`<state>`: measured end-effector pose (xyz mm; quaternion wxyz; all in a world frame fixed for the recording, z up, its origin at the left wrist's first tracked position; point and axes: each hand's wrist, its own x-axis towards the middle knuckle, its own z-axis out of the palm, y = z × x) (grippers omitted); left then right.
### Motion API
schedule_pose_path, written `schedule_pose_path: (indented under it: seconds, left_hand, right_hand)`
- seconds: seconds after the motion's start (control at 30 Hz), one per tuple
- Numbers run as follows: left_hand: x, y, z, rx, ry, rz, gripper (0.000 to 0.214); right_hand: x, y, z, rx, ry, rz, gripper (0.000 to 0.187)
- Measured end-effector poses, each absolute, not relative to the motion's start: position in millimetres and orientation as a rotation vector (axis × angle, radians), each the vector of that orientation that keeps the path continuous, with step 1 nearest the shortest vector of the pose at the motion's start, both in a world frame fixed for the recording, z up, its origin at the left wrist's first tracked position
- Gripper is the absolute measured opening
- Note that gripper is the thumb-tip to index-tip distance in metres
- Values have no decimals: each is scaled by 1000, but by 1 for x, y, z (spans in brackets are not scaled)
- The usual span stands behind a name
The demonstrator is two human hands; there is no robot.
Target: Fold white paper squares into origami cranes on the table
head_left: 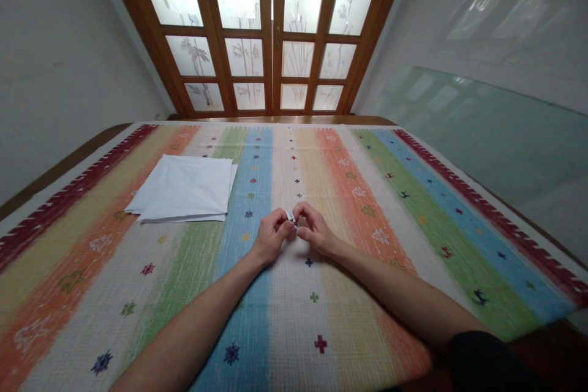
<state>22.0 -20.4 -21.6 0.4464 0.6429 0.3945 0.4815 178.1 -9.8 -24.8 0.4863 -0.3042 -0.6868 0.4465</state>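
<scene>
My left hand (271,236) and my right hand (315,229) meet at the middle of a table covered by a striped, colourful cloth (367,208). Between the fingertips of both hands is a small folded piece of white paper (291,215), pinched from either side and mostly hidden by the fingers. Both forearms rest on the cloth. A stack of white paper sheets (186,188) lies to the left, well apart from my hands.
A wooden door with frosted glass panes (271,30) stands behind the table's far edge. White walls close in on the left and right. The wooden table edge (68,162) shows at the far left beside the cloth.
</scene>
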Motion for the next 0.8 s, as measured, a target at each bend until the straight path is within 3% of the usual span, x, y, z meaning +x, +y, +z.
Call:
schedule_pose_path:
  seconds: [0.17,0.33,0.5,0.8]
  left_hand:
    - [23,-22,-22,1681,1035,1173,39]
    - [24,-24,-23,1817,1152,1177,29]
    - [25,-24,-24,1818,1218,1209,26]
    - [20,-8,-28,1250,1117,1349,33]
  right_hand:
    - [176,-10,-23,-867,-1674,1077,51]
    - [176,-10,-26,-903,-1620,1129,31]
    - [175,-5,-28,-889,-1466,1295,16]
    - [178,6,-26,-907,-1145,1389,17]
